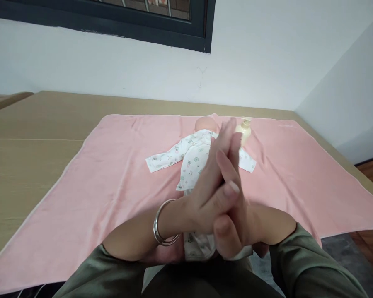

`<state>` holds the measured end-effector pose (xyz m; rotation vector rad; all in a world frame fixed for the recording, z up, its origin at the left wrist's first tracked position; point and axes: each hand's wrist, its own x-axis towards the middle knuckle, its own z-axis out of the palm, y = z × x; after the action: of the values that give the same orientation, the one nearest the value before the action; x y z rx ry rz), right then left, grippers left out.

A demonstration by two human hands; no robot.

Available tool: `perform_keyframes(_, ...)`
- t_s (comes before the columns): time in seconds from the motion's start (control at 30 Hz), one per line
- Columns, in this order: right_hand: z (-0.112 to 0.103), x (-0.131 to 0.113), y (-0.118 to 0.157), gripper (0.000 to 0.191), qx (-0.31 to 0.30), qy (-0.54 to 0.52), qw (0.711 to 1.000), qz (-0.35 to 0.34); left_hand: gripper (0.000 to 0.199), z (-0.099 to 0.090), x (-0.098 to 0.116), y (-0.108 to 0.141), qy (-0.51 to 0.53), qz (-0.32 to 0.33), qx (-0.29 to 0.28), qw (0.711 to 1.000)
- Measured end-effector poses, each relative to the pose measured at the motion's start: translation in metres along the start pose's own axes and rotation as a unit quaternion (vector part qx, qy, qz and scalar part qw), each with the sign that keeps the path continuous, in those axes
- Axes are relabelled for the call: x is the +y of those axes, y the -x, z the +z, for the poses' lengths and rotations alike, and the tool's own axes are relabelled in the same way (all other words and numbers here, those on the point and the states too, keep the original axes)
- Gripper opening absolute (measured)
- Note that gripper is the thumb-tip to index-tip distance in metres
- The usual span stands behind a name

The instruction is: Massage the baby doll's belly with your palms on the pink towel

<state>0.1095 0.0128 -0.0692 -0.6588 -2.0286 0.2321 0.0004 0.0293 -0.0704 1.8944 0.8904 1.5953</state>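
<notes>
Palm to palm in front of me, my left hand (209, 198) and my right hand (240, 211) press together with fingers stretched out and pointing away. Nothing shows between them, though the palms are hidden. A silver bangle (156, 227) circles my left wrist. Beyond and below the hands, a baby-sized figure that looks like a doll (205, 123) lies with its arms spread. It wears a white printed top (191, 163) and white printed trousers (199, 247); my hands cover part of its body. A cream pump bottle (244, 129) stands just past my right fingertips, partly hidden.
A pink blanket (118, 178) lies under the figure and bottle, spread over a wooden table (43, 145). Behind the table rises a white wall (251, 62) with a dark-framed window (174, 35). Dark floor shows at the lower right.
</notes>
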Motion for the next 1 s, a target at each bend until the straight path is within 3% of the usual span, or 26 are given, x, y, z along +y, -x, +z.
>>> perform_keyframes(0.1,0.012,0.017,-0.015,0.053,0.034,-0.076,0.996,-0.038,0.051,0.003,-0.008,-0.023,0.022,0.002,0.004,1.000)
perform_keyframes(0.13,0.017,0.024,-0.020,0.050,0.026,-0.101,0.994,-0.024,0.049,0.005,-0.016,-0.031,0.040,-0.019,0.046,0.998)
perform_keyframes(0.23,0.028,0.055,-0.035,0.044,-0.005,-0.125,0.989,0.082,0.046,0.011,-0.057,-0.053,0.084,-0.120,0.128,0.981)
perform_keyframes(0.3,0.033,0.081,-0.040,0.048,-0.059,-0.062,0.984,0.157,0.042,0.014,-0.089,-0.063,0.074,-0.188,0.147,0.968)
perform_keyframes(0.37,0.036,0.111,-0.041,0.052,-0.119,0.038,0.977,0.173,0.036,0.014,-0.120,-0.069,0.035,-0.228,0.140,0.963)
perform_keyframes(0.47,0.041,0.157,-0.037,0.048,-0.163,0.140,0.967,0.140,0.024,0.013,-0.154,-0.066,-0.024,-0.242,0.097,0.965)
perform_keyframes(0.6,0.039,0.193,-0.032,0.045,-0.205,0.151,0.955,0.156,0.030,0.018,-0.180,-0.048,-0.125,-0.182,0.063,0.973)
perform_keyframes(0.73,0.039,0.185,-0.026,0.046,-0.208,0.220,0.932,0.199,0.038,0.025,-0.189,-0.034,-0.179,-0.100,0.064,0.977)
perform_keyframes(0.8,0.045,0.169,-0.020,0.050,-0.190,0.295,0.909,0.225,0.039,0.026,-0.189,-0.031,-0.187,-0.101,0.071,0.975)
perform_keyframes(0.87,0.052,0.155,-0.014,0.051,-0.194,0.339,0.897,0.208,0.037,0.025,-0.187,-0.031,-0.181,-0.117,0.071,0.974)
perform_keyframes(1.0,0.053,0.150,-0.016,0.049,-0.235,0.306,0.905,0.178,0.036,0.024,-0.186,-0.032,-0.166,-0.132,0.072,0.975)
